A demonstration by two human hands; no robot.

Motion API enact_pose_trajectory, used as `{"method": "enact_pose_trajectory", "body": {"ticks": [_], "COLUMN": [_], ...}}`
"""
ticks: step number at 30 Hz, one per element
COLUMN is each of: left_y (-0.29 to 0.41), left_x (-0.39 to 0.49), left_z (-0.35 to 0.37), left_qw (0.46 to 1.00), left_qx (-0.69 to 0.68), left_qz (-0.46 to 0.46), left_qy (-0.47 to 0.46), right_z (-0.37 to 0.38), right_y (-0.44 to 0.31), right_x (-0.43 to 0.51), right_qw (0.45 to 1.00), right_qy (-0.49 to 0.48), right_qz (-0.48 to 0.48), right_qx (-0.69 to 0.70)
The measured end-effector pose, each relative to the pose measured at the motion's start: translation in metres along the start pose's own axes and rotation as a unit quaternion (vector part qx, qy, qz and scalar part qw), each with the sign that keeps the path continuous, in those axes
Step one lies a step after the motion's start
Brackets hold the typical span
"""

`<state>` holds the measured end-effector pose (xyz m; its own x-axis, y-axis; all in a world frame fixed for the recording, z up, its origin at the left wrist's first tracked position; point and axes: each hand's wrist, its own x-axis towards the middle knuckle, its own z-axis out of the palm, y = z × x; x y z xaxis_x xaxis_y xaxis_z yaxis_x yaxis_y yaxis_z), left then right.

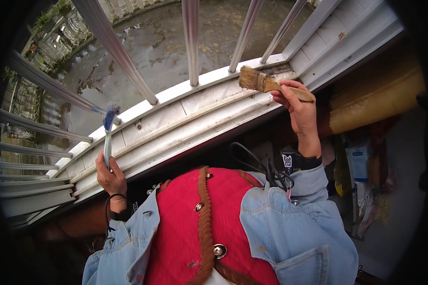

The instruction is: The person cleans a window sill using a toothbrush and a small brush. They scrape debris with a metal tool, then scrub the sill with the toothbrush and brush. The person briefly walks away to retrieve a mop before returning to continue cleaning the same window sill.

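My left hand grips the pale handle of a small brush with blue bristles, held upright in front of a metal window bar. In my right hand is a flat paintbrush with a wooden handle and worn brown bristles, its head pointing left over the sill. Below both brushes runs a white window frame with a grooved sliding track, marked with dirt along its grooves. Dark grime gathers in the track's right corner, close to the paintbrush.
Metal bars rise from the outer edge of the frame, with a wet concrete surface beyond. A rolled tan sheet lies at the right, above a blue-and-white package and other items. Black cables hang by my right sleeve.
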<state>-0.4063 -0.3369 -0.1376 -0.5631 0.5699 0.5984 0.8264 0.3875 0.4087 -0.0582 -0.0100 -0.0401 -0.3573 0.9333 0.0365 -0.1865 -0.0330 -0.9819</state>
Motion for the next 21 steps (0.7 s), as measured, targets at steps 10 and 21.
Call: {"method": "enact_pose_trajectory", "body": {"ticks": [10, 21], "left_y": [0.004, 0.006], "left_x": [0.002, 0.005], "left_z": [0.000, -0.003], "left_qw": [1.000, 1.000], "left_qx": [0.004, -0.028], "left_qz": [-0.001, -0.002], "left_qy": [0.008, 0.001], "right_z": [0.052, 0.038], "right_y": [-0.008, -0.003], "right_x": [-0.007, 0.030], "right_qw": [0.952, 0.843], "right_qy": [-0.269, -0.445], "right_qz": [0.072, 0.029], "right_qx": [-0.125, -0.300]}}
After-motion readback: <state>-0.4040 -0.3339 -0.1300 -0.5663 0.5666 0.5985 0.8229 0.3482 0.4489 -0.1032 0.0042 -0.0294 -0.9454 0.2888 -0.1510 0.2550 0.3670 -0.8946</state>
